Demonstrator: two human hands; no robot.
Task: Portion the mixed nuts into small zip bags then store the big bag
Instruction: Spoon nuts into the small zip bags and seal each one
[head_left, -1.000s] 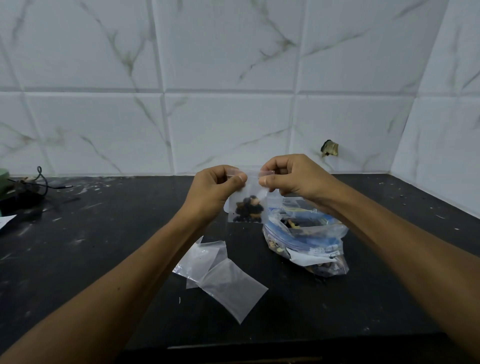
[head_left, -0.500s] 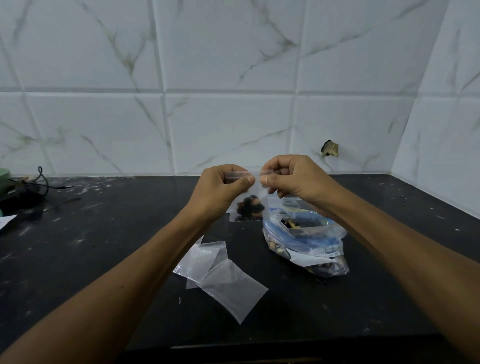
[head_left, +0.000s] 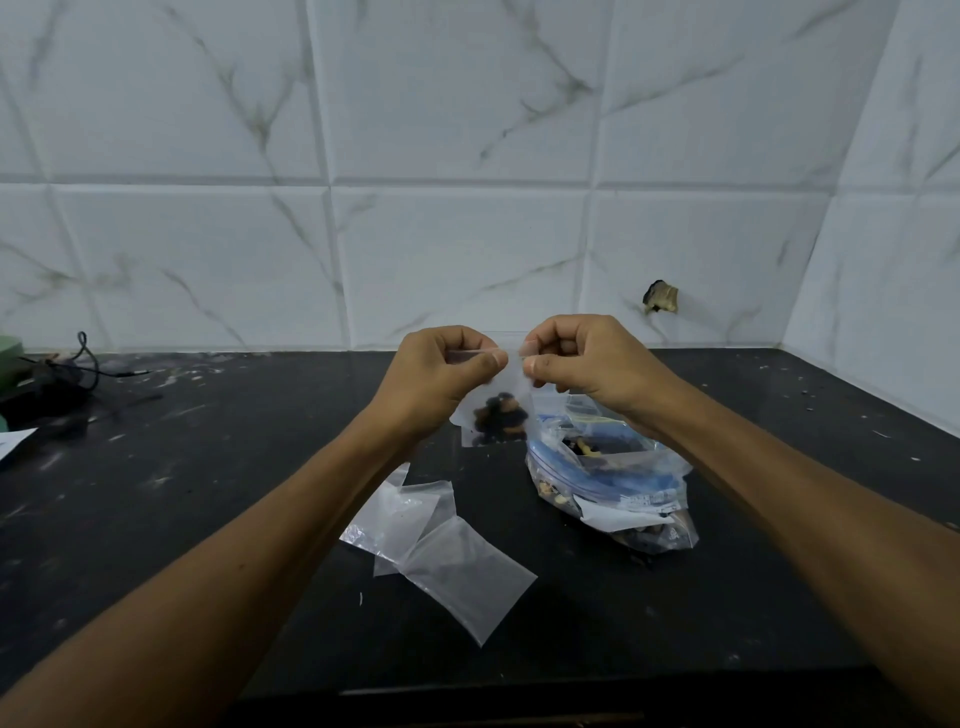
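Head view: a small zip bag (head_left: 496, 415) with dark nuts hangs above the black desk (head_left: 208, 467), its top edge pinched by the left hand (head_left: 441, 371) and right hand (head_left: 587, 358). At its 4 o'clock, the big bag (head_left: 613, 483) sits open on the desk. Empty small bags (head_left: 441, 540) lie at 6 o'clock.
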